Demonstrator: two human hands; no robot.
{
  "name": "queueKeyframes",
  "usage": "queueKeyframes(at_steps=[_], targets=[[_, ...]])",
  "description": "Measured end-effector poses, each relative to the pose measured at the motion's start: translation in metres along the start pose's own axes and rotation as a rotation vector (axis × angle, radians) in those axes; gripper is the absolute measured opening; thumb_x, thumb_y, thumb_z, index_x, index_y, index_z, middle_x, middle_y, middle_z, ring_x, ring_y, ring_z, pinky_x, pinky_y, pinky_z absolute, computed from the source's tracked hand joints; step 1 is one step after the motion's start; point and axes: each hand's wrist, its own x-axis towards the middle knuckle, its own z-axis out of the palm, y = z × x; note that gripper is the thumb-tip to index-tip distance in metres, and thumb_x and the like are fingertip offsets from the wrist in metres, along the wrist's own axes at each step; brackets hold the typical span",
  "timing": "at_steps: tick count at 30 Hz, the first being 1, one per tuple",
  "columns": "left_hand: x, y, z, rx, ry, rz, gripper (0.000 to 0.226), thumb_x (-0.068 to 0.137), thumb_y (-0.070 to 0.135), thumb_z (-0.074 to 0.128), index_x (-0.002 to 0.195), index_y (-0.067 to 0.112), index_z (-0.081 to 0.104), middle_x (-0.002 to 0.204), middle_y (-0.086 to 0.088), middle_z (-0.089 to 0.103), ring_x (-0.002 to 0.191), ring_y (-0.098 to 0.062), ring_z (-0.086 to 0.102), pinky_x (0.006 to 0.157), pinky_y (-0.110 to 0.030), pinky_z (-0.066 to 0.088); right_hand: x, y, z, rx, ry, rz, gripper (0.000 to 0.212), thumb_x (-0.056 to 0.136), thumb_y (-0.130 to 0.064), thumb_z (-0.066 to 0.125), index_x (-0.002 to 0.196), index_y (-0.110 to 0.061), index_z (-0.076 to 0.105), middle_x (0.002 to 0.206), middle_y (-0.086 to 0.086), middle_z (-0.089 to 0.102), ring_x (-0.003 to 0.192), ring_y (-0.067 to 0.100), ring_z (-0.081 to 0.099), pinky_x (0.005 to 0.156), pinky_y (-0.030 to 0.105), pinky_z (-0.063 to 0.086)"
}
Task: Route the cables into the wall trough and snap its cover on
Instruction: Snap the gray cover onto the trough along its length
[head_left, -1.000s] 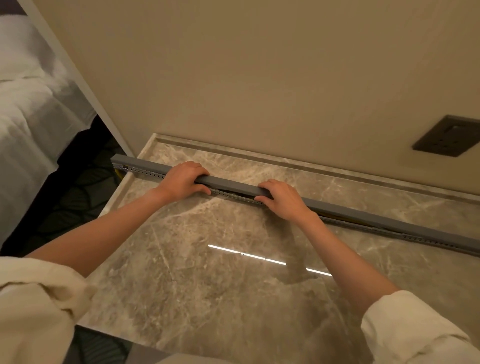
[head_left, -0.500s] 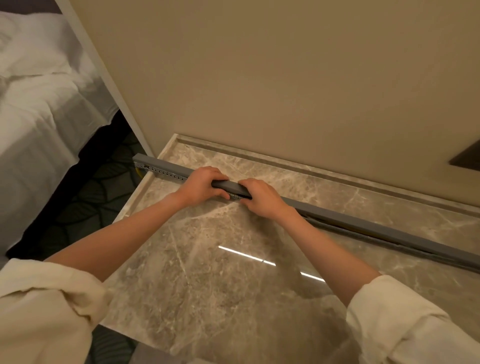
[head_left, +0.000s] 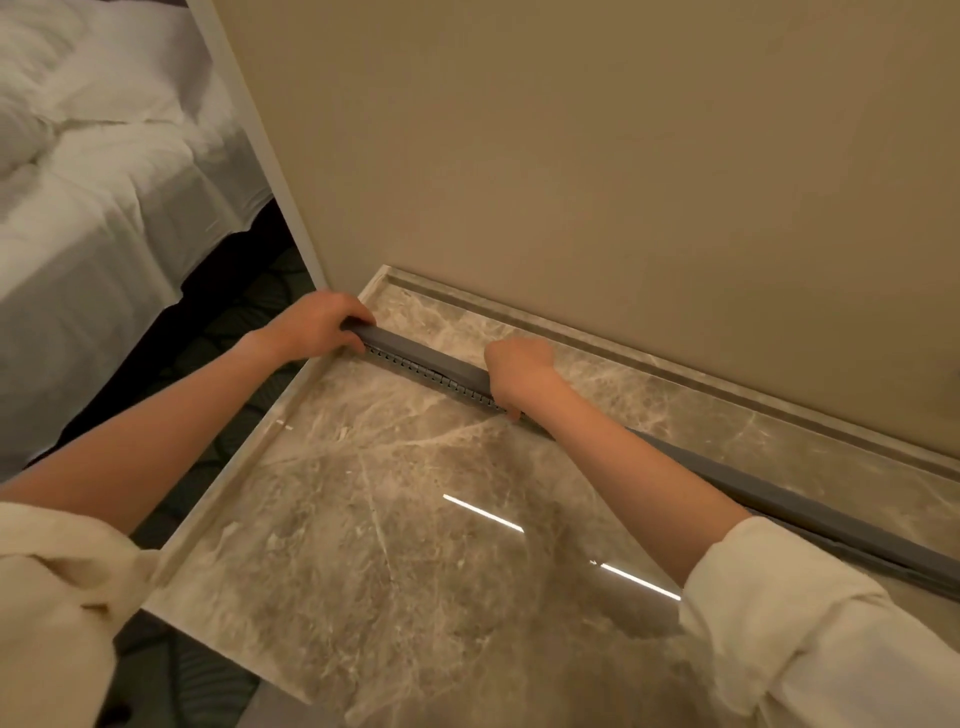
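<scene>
A long grey slotted cable trough with its grey cover (head_left: 426, 353) on top lies across a marble counter (head_left: 395, 519), running from the counter's left edge to the lower right. My left hand (head_left: 317, 325) grips the trough's left end at the counter edge. My right hand (head_left: 519, 371) presses down on the cover a short way to the right, fingers curled over it. Between the hands the slotted side wall (head_left: 426, 371) shows under the cover. The cables are hidden inside.
A beige wall (head_left: 623, 182) rises behind the counter, with a raised marble lip (head_left: 675, 364) along its base. To the left, past the counter's edge, a bed with white sheets (head_left: 93, 208) stands over dark patterned carpet (head_left: 234, 322).
Both hands have slid left along the cover; my left hand now sits at the trough's left end. The view has also swung, putting the wall socket out of frame.
</scene>
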Motion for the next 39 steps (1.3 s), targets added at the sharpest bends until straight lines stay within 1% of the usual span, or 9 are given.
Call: queueKeyframes(at_steps=[6, 9, 13, 20, 23, 26, 30, 35, 39], targets=[[0.005, -0.004, 0.001, 0.040, -0.053, 0.049, 0.026, 0.083, 0.016, 0.067, 0.108, 0.012, 0.066, 0.105, -0.007, 0.065, 0.098, -0.024, 0.056, 0.088, -0.042, 0.046, 0.029, -0.030, -0.017, 0.246, -0.012, -0.295, 0.027, 0.085, -0.031, 0.066, 0.092, -0.011, 0.048, 0.081, 0.002, 0.051, 0.071, 0.022, 0.050, 0.057, 0.031, 0.039], [0.011, -0.004, -0.005, 0.069, -0.122, 0.069, 0.024, 0.082, 0.016, 0.067, 0.106, 0.013, 0.066, 0.103, -0.007, 0.063, 0.096, -0.022, 0.055, 0.086, -0.040, 0.046, 0.039, -0.045, -0.013, 0.291, 0.088, -0.315, 0.024, 0.091, -0.025, 0.056, 0.103, -0.005, 0.055, 0.100, 0.012, 0.058, 0.076, 0.025, 0.051, 0.063, 0.033, 0.038], [0.009, -0.005, -0.004, 0.080, -0.134, 0.104, 0.025, 0.083, 0.018, 0.066, 0.108, 0.012, 0.066, 0.103, -0.007, 0.063, 0.096, -0.022, 0.056, 0.086, -0.040, 0.047, 0.047, -0.051, -0.009, 0.317, 0.146, -0.275, 0.017, 0.089, -0.018, 0.056, 0.101, -0.005, 0.055, 0.102, 0.014, 0.061, 0.074, 0.025, 0.049, 0.061, 0.033, 0.037], [-0.014, -0.012, 0.024, 0.065, 0.193, 0.187, 0.027, 0.090, 0.017, 0.058, 0.116, 0.011, 0.063, 0.113, -0.008, 0.070, 0.105, -0.026, 0.064, 0.090, -0.039, 0.052, 0.045, -0.055, 0.008, 0.224, 0.267, -0.289, 0.013, 0.092, -0.012, 0.051, 0.098, -0.003, 0.058, 0.095, 0.016, 0.065, 0.079, 0.033, 0.061, 0.058, 0.034, 0.036], [-0.022, -0.011, 0.036, 0.079, 0.333, 0.204, 0.033, 0.087, 0.010, 0.063, 0.119, 0.004, 0.062, 0.119, -0.014, 0.067, 0.111, -0.030, 0.063, 0.096, -0.043, 0.052, 0.043, -0.055, 0.026, 0.210, 0.322, -0.315, 0.019, 0.091, -0.004, 0.048, 0.110, -0.003, 0.051, 0.102, 0.016, 0.061, 0.086, 0.032, 0.060, 0.060, 0.035, 0.036], [-0.026, -0.012, 0.045, 0.115, 0.438, 0.216, 0.032, 0.082, 0.006, 0.069, 0.113, -0.002, 0.065, 0.114, -0.019, 0.068, 0.106, -0.034, 0.066, 0.094, -0.048, 0.052, 0.044, -0.050, 0.034, 0.358, 0.268, -0.368, 0.028, 0.096, -0.018, 0.043, 0.121, -0.005, 0.040, 0.107, 0.015, 0.055, 0.083, 0.030, 0.055, 0.062, 0.036, 0.038], [-0.029, -0.009, 0.052, 0.156, 0.582, 0.243, 0.029, 0.071, 0.000, 0.078, 0.098, -0.006, 0.070, 0.099, -0.024, 0.072, 0.089, -0.037, 0.071, 0.076, -0.053, 0.059, 0.061, -0.061, 0.021, 0.389, 0.164, -0.314, 0.039, 0.087, -0.034, 0.057, 0.110, -0.007, 0.042, 0.090, 0.008, 0.055, 0.077, 0.029, 0.057, 0.057, 0.032, 0.034], [-0.035, -0.005, 0.057, 0.198, 0.618, 0.209, 0.031, 0.069, -0.003, 0.079, 0.099, -0.005, 0.070, 0.101, -0.023, 0.072, 0.091, -0.035, 0.071, 0.080, -0.049, 0.058, 0.072, -0.092, 0.017, 0.272, 0.303, -0.241, 0.023, 0.094, -0.020, 0.049, 0.109, -0.003, 0.046, 0.101, 0.014, 0.067, 0.088, 0.034, 0.065, 0.062, 0.036, 0.038], [-0.039, -0.001, 0.057, 0.214, 0.560, 0.210, 0.032, 0.080, 0.006, 0.069, 0.110, -0.006, 0.065, 0.111, -0.023, 0.069, 0.101, -0.034, 0.068, 0.091, -0.047, 0.053, 0.072, -0.086, 0.008, 0.300, 0.203, -0.309, 0.021, 0.094, -0.011, 0.044, 0.112, 0.001, 0.043, 0.107, 0.019, 0.063, 0.093, 0.037, 0.062, 0.065, 0.038, 0.039]])
